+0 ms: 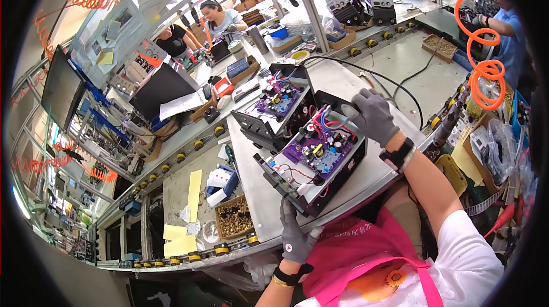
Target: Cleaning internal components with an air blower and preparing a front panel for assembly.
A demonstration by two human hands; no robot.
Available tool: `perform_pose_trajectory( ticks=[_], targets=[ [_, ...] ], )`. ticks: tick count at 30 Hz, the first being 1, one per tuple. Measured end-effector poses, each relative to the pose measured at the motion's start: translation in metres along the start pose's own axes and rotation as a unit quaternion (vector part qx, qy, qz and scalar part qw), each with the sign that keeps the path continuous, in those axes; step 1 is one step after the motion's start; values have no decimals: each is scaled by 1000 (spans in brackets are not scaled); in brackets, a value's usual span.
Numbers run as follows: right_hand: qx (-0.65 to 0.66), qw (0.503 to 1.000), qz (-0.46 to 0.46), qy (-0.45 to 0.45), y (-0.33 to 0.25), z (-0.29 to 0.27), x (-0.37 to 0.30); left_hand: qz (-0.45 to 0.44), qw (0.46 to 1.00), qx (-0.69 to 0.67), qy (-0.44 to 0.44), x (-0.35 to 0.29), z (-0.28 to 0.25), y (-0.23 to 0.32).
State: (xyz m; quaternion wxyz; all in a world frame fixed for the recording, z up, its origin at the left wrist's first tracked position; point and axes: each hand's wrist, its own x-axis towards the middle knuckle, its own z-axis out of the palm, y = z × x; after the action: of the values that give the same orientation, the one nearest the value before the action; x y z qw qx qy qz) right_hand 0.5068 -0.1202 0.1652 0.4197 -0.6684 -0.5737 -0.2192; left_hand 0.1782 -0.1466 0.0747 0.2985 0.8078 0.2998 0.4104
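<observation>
An electronic unit with its top uncovered (320,155) stands in front of me on the pale worktop (251,218). Its black case holds a purple circuit board with coloured wires. My right hand (372,115), in a grey glove, has its fingers curled over the upright panel at the unit's far end. At the near end, my gloved left hand (294,235) grips the lower corner of the front panel; its fingertips are partly hidden. Just beyond stands a second unit of the same kind (277,101), also uncovered, which neither hand touches.
Left of the worktop are a box of small brass-coloured screws (234,215), a blue tray (225,184) and yellow paper strips (195,192). A black cable (420,95) loops behind the units. An orange coiled hose (486,72) hangs at right. Other people work across the line.
</observation>
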Motion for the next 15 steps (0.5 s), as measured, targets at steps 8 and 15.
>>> perform_pose_trajectory(
  ticks=[8,15],
  targets=[
    [-6,1000,11,18,7,-35,-29,-52,991,13,123,119,-48,-25],
    [23,998,28,46,-6,-14,-30,-233,964,98,-88,277,-65,-113]
  ],
)
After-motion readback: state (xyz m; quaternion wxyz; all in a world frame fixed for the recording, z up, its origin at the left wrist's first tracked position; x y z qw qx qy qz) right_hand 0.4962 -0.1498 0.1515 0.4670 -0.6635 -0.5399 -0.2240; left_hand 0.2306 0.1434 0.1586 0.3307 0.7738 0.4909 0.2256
